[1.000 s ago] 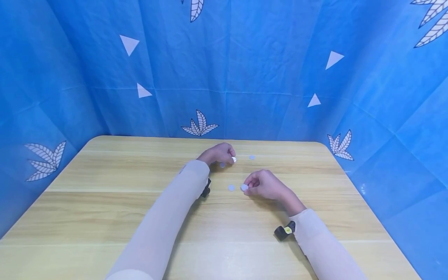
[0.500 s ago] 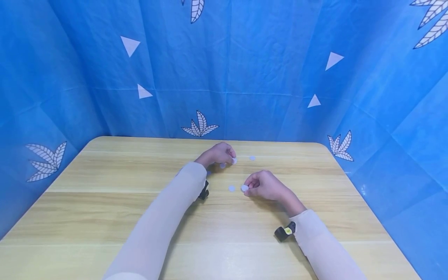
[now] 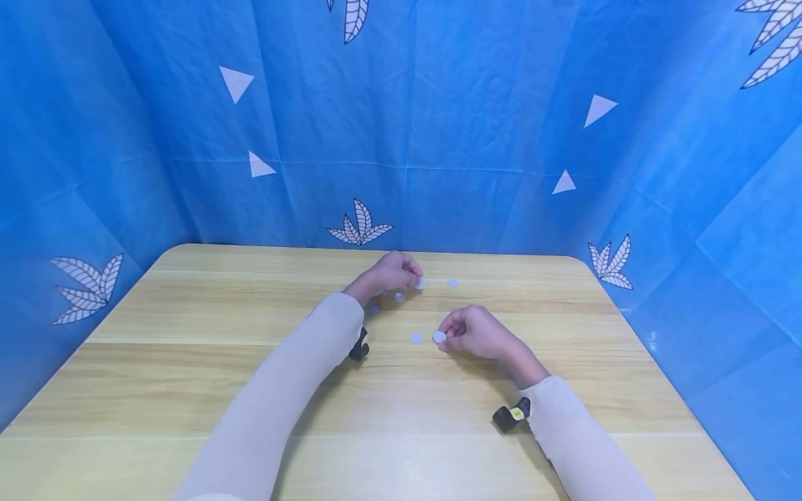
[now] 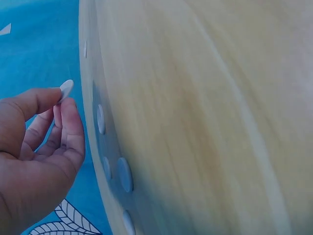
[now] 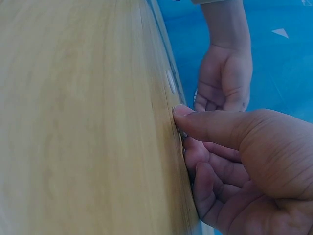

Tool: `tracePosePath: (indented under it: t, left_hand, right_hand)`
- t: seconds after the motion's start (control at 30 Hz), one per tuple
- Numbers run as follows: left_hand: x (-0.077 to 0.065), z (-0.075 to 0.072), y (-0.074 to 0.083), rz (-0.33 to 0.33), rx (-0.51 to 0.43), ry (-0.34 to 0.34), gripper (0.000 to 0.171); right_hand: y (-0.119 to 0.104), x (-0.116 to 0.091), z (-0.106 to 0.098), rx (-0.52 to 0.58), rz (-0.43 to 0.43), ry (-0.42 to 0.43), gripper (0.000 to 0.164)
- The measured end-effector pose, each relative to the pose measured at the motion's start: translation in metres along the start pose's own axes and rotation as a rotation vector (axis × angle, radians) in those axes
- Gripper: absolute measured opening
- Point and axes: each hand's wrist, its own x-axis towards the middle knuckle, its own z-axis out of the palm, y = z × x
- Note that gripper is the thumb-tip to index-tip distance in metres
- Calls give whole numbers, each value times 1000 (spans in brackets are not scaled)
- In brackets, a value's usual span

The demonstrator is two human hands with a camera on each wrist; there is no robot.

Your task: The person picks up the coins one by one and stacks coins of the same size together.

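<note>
Toward the far side of the wooden table, my left hand [image 3: 395,271] pinches a small white disc [image 4: 66,90] between thumb and forefinger. The left wrist view shows this disc tilted nearly on edge at the fingertips. Closer in and to the right, my right hand [image 3: 479,332] holds another white disc [image 3: 439,337] by its edge, low at the tabletop, with thumb and curled fingers. Its own wrist view mostly hides that disc behind the fingers. A loose white disc [image 3: 416,338] lies just left of the right hand.
The wooden table [image 3: 188,376] carries more flat discs: one disc [image 3: 453,283] right of the left hand, and others, including a disc [image 3: 399,297] and a disc [image 3: 374,309], below the left hand and wrist. A blue patterned curtain [image 3: 489,139] surrounds the table's back and sides.
My left hand has risen slightly with its disc, and its forearm has shifted left, uncovering discs beneath the wrist. The right hand keeps its place.
</note>
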Motion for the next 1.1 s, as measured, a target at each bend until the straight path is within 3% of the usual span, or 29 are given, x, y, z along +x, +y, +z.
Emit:
tracePosePath:
  t: [0.53, 0.87, 1.1]
  left_hand:
    - [-28, 6, 11, 20, 29, -89, 13]
    - [-47, 24, 20, 110, 71, -138, 13]
    - [-55, 35, 21, 135, 117, -160, 14]
  right_hand:
    - [-1, -1, 1, -1, -4, 0, 18]
    - [0, -1, 0, 2, -11, -2, 18]
    - [1, 0, 0, 22, -26, -13, 17]
